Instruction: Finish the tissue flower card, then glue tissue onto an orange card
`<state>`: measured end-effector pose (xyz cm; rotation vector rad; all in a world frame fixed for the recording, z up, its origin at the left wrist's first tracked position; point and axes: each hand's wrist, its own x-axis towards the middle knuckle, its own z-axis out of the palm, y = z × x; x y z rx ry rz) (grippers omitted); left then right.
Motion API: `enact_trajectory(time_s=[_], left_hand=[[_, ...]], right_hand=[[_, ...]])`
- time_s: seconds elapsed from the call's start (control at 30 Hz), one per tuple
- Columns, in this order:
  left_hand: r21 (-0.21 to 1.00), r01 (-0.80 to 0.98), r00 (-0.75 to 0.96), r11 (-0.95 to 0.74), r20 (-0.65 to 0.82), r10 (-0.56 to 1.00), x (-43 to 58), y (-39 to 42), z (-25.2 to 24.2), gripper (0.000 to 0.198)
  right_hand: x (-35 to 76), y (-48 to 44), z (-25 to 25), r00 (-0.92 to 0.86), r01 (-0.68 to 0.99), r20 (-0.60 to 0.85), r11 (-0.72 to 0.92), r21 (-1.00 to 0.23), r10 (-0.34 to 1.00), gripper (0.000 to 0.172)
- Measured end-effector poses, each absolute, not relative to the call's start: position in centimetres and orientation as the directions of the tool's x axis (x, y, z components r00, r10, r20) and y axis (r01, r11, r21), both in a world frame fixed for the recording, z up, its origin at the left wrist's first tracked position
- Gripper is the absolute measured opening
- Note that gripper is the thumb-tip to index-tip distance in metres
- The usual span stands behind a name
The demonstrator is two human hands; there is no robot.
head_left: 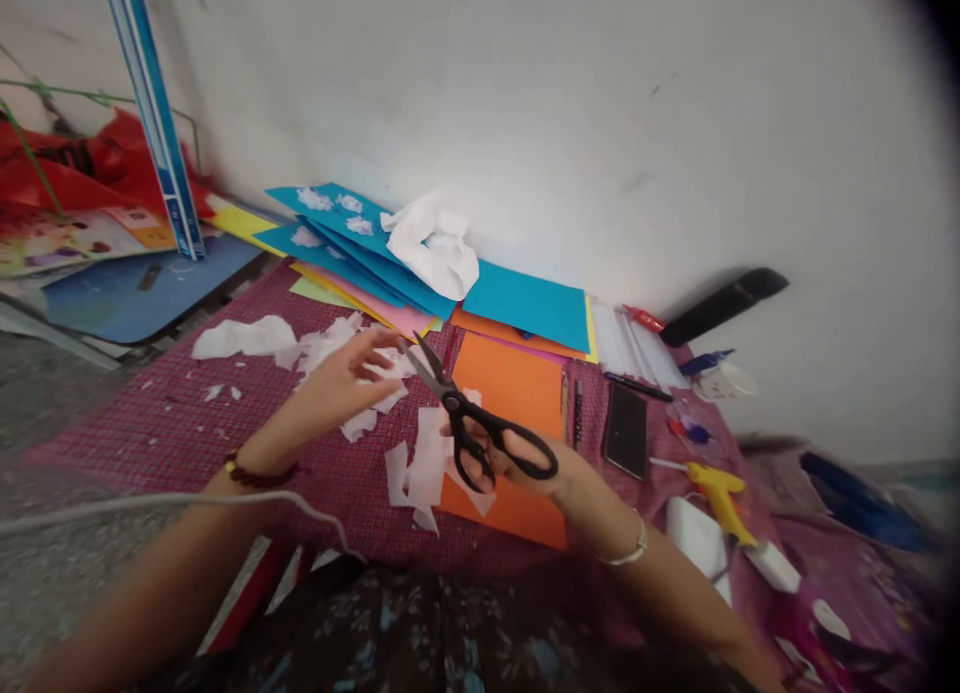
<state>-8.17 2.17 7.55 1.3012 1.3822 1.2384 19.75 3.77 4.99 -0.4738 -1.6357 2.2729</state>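
Observation:
Black-handled scissors [469, 413] are held in my right hand [499, 458], fingers through the handle loops and blades slightly parted, pointing up and left. The scissors hang over white paper scraps [427, 458] and an orange sheet [510, 373]. Beside the blade tips, my left hand [360, 373] has its fingers apart with nothing visible in them. It hovers over a heap of torn white tissue pieces [330, 343]. Farther left lies a larger white tissue piece [244, 338] on the checked red cloth [180, 403].
Blue card sheets [525, 298] and a crumpled white tissue [439, 248] lean by the wall. On the right are a phone [626, 430], a yellow glue gun [718, 498] and a white box [697, 538]. A white cable [225, 496] crosses at the left front.

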Motion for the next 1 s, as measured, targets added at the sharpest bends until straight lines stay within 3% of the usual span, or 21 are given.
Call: enact_trajectory(time_s=[0.07,0.17,0.23,0.3,0.37,0.43,0.5,0.53,0.6,0.7,0.9,1.0], left_hand=[[1.000,-0.019,0.067,0.024,-0.023,0.998,-6.2,2.3,7.8,0.053],[0.997,-0.082,0.045,0.011,-0.008,0.999,-5.2,2.9,7.6,0.015],[1.000,0.014,-0.072,-0.026,0.027,0.997,-6.1,3.3,7.2,0.015],[0.968,0.252,-0.159,-0.012,0.053,0.986,-7.9,3.7,6.6,0.013],[0.766,0.642,-0.173,0.041,0.093,0.980,-9.7,3.9,6.3,0.015],[0.381,0.924,-0.118,0.036,0.194,0.974,-10.4,4.0,6.4,0.037],[0.119,0.992,0.006,-0.037,0.251,0.968,-9.6,4.1,6.8,0.049],[0.084,0.992,0.071,-0.095,0.253,0.965,-8.7,4.2,7.1,0.048],[0.150,0.963,0.194,-0.225,0.198,0.961,-6.0,4.4,7.4,0.036],[0.323,0.892,0.336,-0.317,-0.002,0.942,-1.6,4.9,6.6,0.025],[0.543,0.809,0.338,-0.225,-0.115,0.934,2.6,6.1,2.7,0.026],[0.624,0.759,0.334,-0.187,-0.125,0.934,2.2,6.6,3.2,0.027]], right_hand=[[19.4,3.7,4.6,-0.917,-0.061,-0.075,-0.322,-0.945,0.393,0.080],[20.0,3.4,4.3,-0.906,-0.091,-0.055,-0.322,-0.942,0.419,0.076],[21.2,2.9,4.3,-0.891,-0.116,-0.050,-0.335,-0.935,0.451,0.074],[22.9,2.3,4.3,-0.862,-0.151,-0.044,-0.338,-0.929,0.506,0.070],[24.7,1.4,4.4,-0.809,-0.194,-0.026,-0.308,-0.931,0.587,0.065],[26.3,0.4,4.6,-0.739,-0.209,-0.001,-0.231,-0.950,0.673,0.061],[27.4,-0.6,4.6,-0.690,-0.170,0.008,-0.152,-0.974,0.724,0.059],[27.8,-1.1,4.6,-0.675,-0.140,0.003,-0.124,-0.982,0.738,0.058],[28.2,-1.8,4.5,-0.659,-0.106,-0.013,-0.110,-0.988,0.752,0.058],[28.6,-2.8,4.0,-0.645,-0.097,-0.056,-0.155,-0.983,0.762,0.060],[29.2,-3.8,2.6,-0.642,-0.107,-0.086,-0.200,-0.974,0.762,0.063],[29.4,-3.9,2.4,-0.630,-0.104,-0.092,-0.200,-0.974,0.771,0.062]])
